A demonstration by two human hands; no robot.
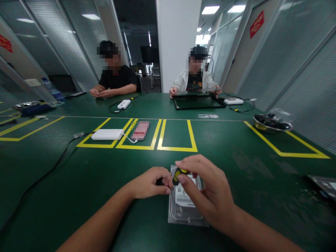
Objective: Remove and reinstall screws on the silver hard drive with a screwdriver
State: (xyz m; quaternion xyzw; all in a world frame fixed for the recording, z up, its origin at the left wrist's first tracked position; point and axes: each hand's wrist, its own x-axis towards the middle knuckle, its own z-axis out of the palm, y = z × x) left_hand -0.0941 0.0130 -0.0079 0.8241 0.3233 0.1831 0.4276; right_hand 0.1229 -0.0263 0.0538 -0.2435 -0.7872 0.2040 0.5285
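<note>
A silver hard drive (181, 211) with a white label lies on the green table in front of me, partly covered by my hands. My right hand (210, 189) is over its right side, thumb and fingers closed on the black and yellow handle of a screwdriver (177, 176); its shaft and tip are hidden. At the drive's upper left edge is my left hand (153, 183), its fingers curled in beside the handle. Whether those fingertips grip the screwdriver's front end or only touch the drive, I cannot tell.
Yellow tape frames mark the table (105, 196). A white power bank (107, 134) is cabled to a phone (141, 131). A metal bowl (273, 126) stands right; another drive-like device (322, 185) lies at the right edge. Across sit two people, one holding a dark panel (199, 93).
</note>
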